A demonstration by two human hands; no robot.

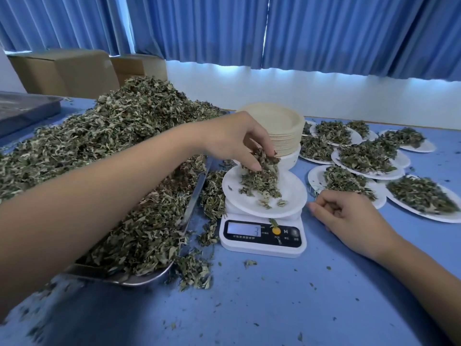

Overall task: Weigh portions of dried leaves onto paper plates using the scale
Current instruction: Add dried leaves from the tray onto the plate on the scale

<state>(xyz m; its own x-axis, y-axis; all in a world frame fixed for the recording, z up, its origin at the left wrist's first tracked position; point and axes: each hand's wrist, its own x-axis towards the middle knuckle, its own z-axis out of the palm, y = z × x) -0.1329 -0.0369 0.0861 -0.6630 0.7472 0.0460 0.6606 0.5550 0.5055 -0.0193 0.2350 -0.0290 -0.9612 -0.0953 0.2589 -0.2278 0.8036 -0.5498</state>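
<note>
Soft backlit daylight, blurred fisheye edges

The heaped pile of dried green leaves [112,126] buries most of the long steel tray [194,196]; only its near-right rim shows. The round white paper plate [287,198] covers the white digital scale's [262,242] platform; the display digits are blurred, the button labels too small to read. The grey tray [25,108] at far left and the rightmost leaf-filled paper plate [424,214] are cut off at the edges.
</note>
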